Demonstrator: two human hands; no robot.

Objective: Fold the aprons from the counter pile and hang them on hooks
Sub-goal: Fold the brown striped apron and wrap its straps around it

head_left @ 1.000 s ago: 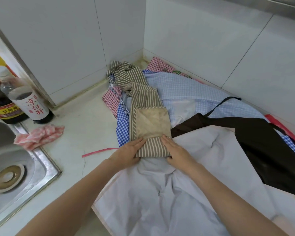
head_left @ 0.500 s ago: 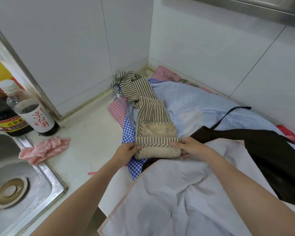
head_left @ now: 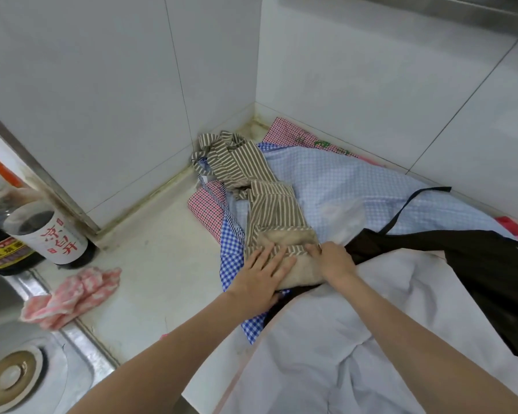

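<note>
A brown-and-white striped apron [head_left: 269, 204] lies in the counter corner, its near end rolled into a thick fold with a tan lining showing. My left hand [head_left: 263, 273] lies flat on that fold with straight, spread fingers. My right hand [head_left: 332, 259] grips the fold's right end with curled fingers. Under it spread a pale blue checked apron [head_left: 341, 180], a bright blue gingham one [head_left: 234, 258], a red checked one [head_left: 207, 210], a dark brown apron [head_left: 476, 264] with a black strap, and a white apron [head_left: 356, 339] nearest me. No hooks are in view.
White tiled walls [head_left: 132, 85] meet at the corner behind the pile. At left stand two dark sauce bottles [head_left: 42, 234]. A pink crumpled cloth [head_left: 72, 294] lies by the steel sink [head_left: 27, 369] at lower left. Bare counter [head_left: 162, 264] runs between sink and pile.
The striped apron's near end has been rolled farther from me into a thicker fold. My left hand went from gripping its edge to lying flat on top.
</note>
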